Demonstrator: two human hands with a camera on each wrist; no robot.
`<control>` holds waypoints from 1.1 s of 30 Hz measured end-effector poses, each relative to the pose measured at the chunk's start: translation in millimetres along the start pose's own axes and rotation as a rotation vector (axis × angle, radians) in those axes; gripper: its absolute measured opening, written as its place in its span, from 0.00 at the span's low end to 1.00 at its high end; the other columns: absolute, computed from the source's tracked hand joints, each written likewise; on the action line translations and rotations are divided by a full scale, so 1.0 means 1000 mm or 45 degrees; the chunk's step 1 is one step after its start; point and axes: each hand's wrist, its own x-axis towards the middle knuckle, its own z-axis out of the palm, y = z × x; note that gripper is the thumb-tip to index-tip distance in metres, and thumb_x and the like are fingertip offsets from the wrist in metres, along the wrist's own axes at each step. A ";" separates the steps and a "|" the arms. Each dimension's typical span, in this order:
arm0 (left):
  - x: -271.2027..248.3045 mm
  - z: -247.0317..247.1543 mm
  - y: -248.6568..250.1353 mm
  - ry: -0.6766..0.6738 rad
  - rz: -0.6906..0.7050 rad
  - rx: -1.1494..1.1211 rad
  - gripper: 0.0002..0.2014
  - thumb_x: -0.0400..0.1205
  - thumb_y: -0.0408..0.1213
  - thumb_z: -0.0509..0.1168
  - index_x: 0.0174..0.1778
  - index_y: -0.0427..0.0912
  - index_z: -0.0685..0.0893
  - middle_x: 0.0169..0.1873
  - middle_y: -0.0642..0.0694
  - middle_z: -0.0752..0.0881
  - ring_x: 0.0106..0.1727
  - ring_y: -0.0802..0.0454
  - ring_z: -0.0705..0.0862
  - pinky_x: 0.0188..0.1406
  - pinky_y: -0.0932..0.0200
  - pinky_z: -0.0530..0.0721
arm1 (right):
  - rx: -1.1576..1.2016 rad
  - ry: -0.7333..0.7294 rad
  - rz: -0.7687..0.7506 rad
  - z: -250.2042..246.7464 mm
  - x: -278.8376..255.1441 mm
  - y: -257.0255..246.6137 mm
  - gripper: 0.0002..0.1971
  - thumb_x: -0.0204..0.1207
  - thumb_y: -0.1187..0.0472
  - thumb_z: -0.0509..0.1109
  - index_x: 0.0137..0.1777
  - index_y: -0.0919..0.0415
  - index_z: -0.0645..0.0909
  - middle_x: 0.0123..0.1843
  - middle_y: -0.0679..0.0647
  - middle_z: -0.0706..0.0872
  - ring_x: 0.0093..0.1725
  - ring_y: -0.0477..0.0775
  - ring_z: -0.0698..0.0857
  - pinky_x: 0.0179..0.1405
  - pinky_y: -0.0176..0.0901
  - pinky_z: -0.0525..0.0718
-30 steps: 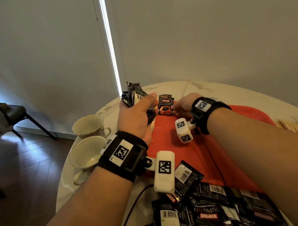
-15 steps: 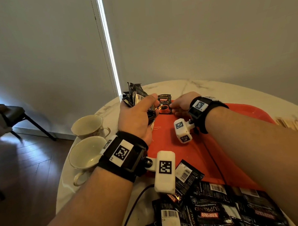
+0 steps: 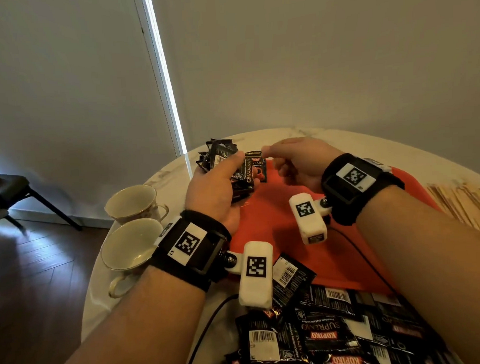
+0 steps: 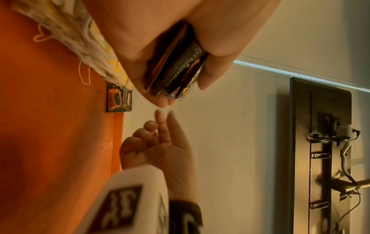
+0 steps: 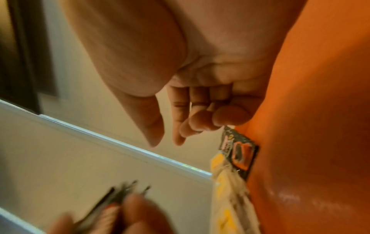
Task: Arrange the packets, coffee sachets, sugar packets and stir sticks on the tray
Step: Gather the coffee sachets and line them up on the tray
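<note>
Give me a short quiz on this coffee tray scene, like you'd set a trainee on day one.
1. True or false: the left hand grips a stack of coffee sachets.
2. Where do the stir sticks lie? A: inside a cup. B: on the table, right of the tray. C: in the left hand.
3. How many teacups stand on the table, left of the tray?

Key: 1 true; 2 B; 3 two.
</note>
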 end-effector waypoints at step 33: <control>0.004 -0.002 0.001 -0.018 0.049 -0.041 0.21 0.80 0.40 0.78 0.65 0.34 0.85 0.46 0.37 0.92 0.36 0.47 0.91 0.34 0.51 0.88 | 0.475 -0.193 -0.423 0.004 -0.026 -0.002 0.15 0.76 0.84 0.66 0.39 0.62 0.80 0.52 0.57 0.92 0.47 0.56 0.92 0.35 0.41 0.89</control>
